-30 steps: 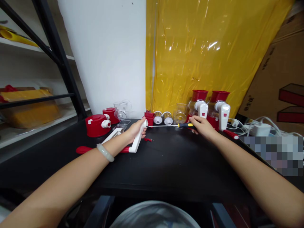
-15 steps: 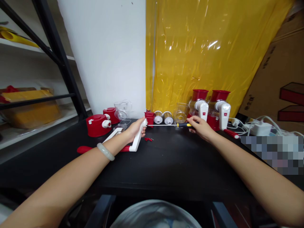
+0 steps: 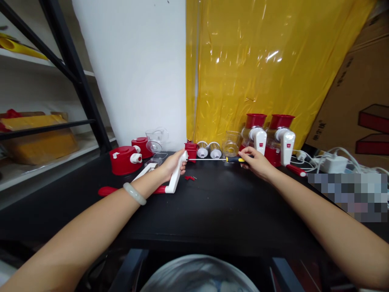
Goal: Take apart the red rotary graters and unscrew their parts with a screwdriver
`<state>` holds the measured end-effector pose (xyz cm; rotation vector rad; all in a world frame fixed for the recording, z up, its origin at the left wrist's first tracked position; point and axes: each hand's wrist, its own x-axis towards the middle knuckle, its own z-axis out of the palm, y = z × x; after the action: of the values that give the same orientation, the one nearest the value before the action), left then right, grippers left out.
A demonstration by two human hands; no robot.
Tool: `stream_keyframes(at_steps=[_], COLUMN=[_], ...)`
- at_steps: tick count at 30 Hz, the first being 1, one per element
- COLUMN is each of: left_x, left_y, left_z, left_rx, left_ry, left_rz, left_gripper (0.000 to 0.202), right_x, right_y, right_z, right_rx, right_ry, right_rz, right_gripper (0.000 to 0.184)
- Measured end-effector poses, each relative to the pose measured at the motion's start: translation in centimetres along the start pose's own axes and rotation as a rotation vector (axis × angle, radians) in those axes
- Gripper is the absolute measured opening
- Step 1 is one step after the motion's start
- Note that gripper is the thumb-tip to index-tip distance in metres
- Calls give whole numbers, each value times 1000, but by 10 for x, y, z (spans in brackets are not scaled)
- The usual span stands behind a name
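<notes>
My left hand [image 3: 172, 165] is closed round the upper end of a white crank handle [image 3: 176, 177] that stands slanted on the black table [image 3: 212, 207]; a red grip [image 3: 106, 191] lies at its lower end. My right hand [image 3: 257, 162] grips the yellow-and-black handle of a long screwdriver [image 3: 234, 159]. The screwdriver's thin shaft runs level to the left and its tip meets the top of the white handle. A small red piece [image 3: 190, 178] lies on the table just below the shaft.
Two red-and-white hand-cranked grinders [image 3: 275, 138] stand at the back right before a yellow plastic curtain [image 3: 267, 65]. Metal drums [image 3: 209, 150], a clear cup [image 3: 231, 147], red bases [image 3: 124, 159] and clear lids line the back. Cables and an adapter [image 3: 331, 164] lie right; shelving [image 3: 45, 121] left.
My right hand and the screwdriver have shifted slightly up and left; my fingers have turned a little on the handle. The left hand keeps its hold on the white handle.
</notes>
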<state>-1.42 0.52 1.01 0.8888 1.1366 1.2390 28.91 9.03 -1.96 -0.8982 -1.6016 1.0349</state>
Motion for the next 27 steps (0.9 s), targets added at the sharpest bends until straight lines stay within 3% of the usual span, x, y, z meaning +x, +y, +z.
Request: stream_keyframes(at_steps=[27], left_x=[0], left_y=[3], left_z=[-1], left_rx=[-72], left_ry=[-16], left_rz=[12], left_gripper=[32], right_x=[-1], right_y=[7], right_z=[-4], right_rx=[-114], right_ry=[89], right_rz=[-227], right_gripper=[39])
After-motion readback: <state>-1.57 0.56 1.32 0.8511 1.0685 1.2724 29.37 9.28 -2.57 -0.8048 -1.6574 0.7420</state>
